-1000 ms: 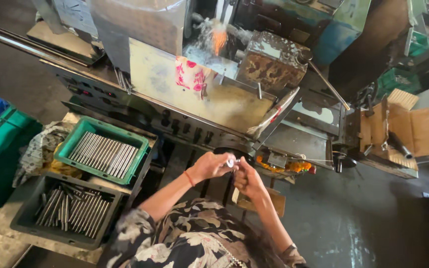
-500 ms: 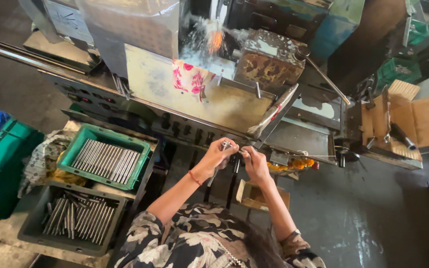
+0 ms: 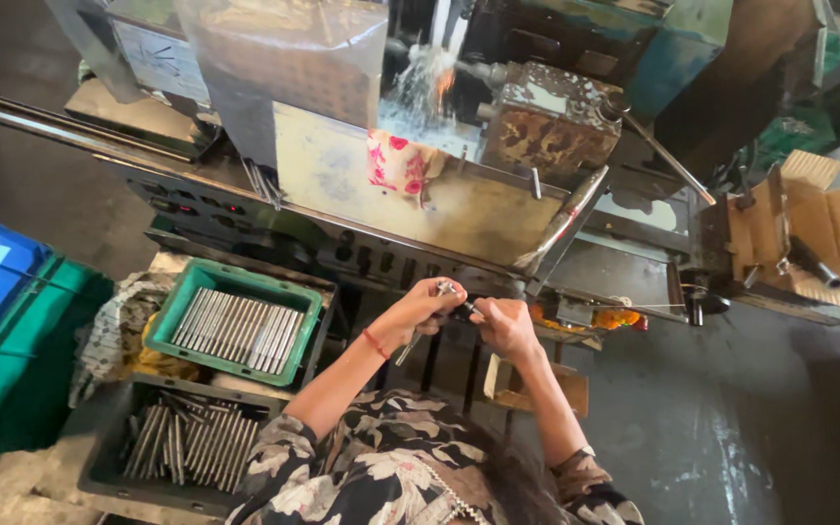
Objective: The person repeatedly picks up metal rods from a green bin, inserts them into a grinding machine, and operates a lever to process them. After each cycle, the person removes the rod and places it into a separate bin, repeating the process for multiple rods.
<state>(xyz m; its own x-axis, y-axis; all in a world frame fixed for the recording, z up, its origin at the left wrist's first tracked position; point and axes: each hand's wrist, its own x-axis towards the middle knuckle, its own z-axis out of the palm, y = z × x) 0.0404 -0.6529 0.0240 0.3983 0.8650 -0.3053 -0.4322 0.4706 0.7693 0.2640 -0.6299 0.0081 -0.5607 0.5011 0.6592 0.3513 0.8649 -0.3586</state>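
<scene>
Head view: I am holding both hands together in front of the machine's front edge. Left hand point(image 3: 418, 311) and right hand point(image 3: 506, 326) are each pinching a small metal rod point(image 3: 449, 290) between them. Its long axis is running roughly 10-to-4 o'clock, though it is too small to be sure. Best practice: keeping the grip steady. Green tray of rods point(image 3: 235, 319) is sitting at 9 o'clock.
</scene>
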